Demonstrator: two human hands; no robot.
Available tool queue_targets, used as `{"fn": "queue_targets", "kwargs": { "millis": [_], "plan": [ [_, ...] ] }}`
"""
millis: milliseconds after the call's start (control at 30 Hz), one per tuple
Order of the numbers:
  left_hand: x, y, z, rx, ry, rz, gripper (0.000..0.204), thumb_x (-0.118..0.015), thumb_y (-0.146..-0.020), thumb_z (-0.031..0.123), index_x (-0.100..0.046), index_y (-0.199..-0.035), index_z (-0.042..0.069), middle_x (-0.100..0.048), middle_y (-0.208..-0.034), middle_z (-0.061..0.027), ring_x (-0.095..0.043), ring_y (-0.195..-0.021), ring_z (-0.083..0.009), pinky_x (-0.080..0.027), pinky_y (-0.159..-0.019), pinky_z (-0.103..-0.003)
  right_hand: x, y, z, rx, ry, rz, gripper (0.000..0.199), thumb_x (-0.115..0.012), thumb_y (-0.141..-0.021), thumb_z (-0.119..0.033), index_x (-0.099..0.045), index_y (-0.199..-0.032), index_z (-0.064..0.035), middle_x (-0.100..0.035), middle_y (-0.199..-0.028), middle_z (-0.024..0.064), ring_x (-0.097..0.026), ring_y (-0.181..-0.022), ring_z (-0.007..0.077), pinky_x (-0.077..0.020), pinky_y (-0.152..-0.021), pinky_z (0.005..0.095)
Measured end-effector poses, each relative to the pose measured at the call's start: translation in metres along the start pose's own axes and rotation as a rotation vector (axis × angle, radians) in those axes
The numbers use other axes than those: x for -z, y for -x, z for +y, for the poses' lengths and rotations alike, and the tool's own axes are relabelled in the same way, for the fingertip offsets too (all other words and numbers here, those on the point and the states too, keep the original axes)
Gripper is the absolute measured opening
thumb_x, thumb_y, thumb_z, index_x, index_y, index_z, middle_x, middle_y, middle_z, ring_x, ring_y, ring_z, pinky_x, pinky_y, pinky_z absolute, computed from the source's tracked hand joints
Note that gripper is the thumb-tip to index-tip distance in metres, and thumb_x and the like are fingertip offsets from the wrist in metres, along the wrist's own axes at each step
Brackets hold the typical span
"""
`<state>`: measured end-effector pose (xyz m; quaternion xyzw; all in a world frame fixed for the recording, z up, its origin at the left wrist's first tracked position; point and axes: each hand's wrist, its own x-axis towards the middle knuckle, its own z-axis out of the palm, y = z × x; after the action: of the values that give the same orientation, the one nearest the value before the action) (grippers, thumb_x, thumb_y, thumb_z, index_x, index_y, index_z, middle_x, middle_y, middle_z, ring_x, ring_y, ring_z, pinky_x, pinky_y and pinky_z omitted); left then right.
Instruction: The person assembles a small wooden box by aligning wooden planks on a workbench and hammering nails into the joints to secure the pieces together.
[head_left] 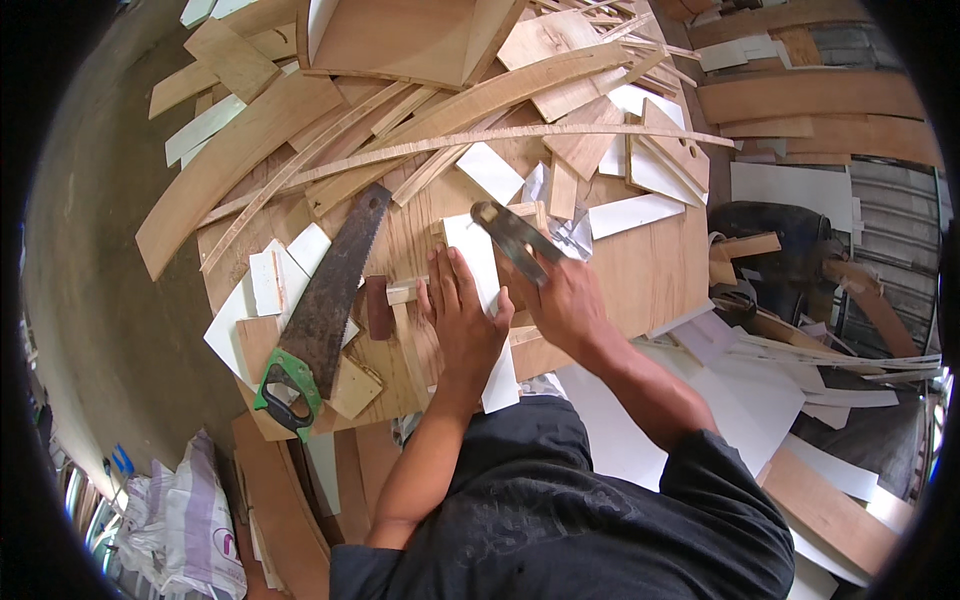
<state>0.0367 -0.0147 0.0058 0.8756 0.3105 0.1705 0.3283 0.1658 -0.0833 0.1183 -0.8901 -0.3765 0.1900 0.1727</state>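
A narrow white board [497, 385] lies lengthwise in front of me on a pale wooden frame [530, 211], its near end close to my shirt. Across its middle rests my left hand [468, 315], fingers along the left edge and thumb at the right edge, gripping it. My right hand [568, 305] is closed on a claw hammer [512, 238], blurred by motion. The hammer's head hangs over the far end of the board, and its handle is hidden beneath head and hand. Left of my left hand are a small reddish-brown block [379, 308] and wood strips [408, 345].
A handsaw [335, 290] with a green handle lies at the left of the wooden worktable [660, 270]. Offcuts and long curved strips [480, 150] pile up at the back, below an open wooden box [395, 40]. More boards [690, 400] lie at the right; a white sack [185, 520] stands lower left.
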Motion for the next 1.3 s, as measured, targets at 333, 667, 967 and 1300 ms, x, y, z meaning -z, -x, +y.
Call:
{"fn": "queue_targets", "kwargs": {
  "millis": [333, 667, 967, 1300],
  "plan": [
    [0.0, 0.002, 0.002, 0.034, 0.001, -0.042, 0.095, -0.07, -0.097, 0.037, -0.023, -0.168, -0.006, -0.036, -0.167, -0.0319, -0.031, -0.16, -0.0431, -0.017, -0.13, -0.06, 0.001, -0.002, 0.004, 0.02, -0.048, -0.009, 0.045, -0.067, -0.095, -0.017, -0.054, -0.135, -0.0022, -0.071, -0.084, 0.028, -0.071, -0.08, 0.05, -0.0543, -0.067, 0.057],
    [-0.004, 0.001, 0.0, 0.038, -0.007, -0.042, 0.095, -0.072, -0.097, 0.036, -0.024, -0.168, -0.006, -0.033, -0.169, -0.0314, -0.03, -0.161, -0.0427, -0.018, -0.129, -0.06, -0.01, 0.004, 0.007, 0.077, -0.005, 0.083, 0.044, -0.069, -0.095, -0.02, -0.051, -0.132, -0.0046, -0.07, -0.08, 0.0269, -0.07, -0.074, 0.0507, -0.0545, -0.065, 0.0585],
    [0.0, 0.001, 0.0, 0.021, -0.001, -0.046, 0.093, -0.068, -0.1, 0.038, -0.024, -0.168, -0.006, -0.035, -0.167, -0.0323, -0.031, -0.16, -0.0444, -0.018, -0.129, -0.06, -0.009, 0.0, 0.004, 0.03, -0.068, 0.068, 0.049, -0.069, -0.095, -0.022, -0.054, -0.136, 0.0005, -0.07, -0.079, 0.0278, -0.071, -0.076, 0.0494, -0.0559, -0.067, 0.0571],
    [-0.002, 0.0, 0.0, 0.011, -0.019, -0.006, 0.096, -0.072, -0.095, 0.035, -0.025, -0.168, -0.006, -0.04, -0.166, -0.0303, -0.034, -0.159, -0.0427, -0.019, -0.129, -0.059, -0.012, 0.0, 0.01, -0.031, -0.103, 0.124, 0.04, -0.07, -0.105, -0.027, -0.068, -0.123, 0.0089, -0.071, -0.08, 0.0277, -0.07, -0.072, 0.0471, -0.0553, -0.064, 0.051]
  ]
}}
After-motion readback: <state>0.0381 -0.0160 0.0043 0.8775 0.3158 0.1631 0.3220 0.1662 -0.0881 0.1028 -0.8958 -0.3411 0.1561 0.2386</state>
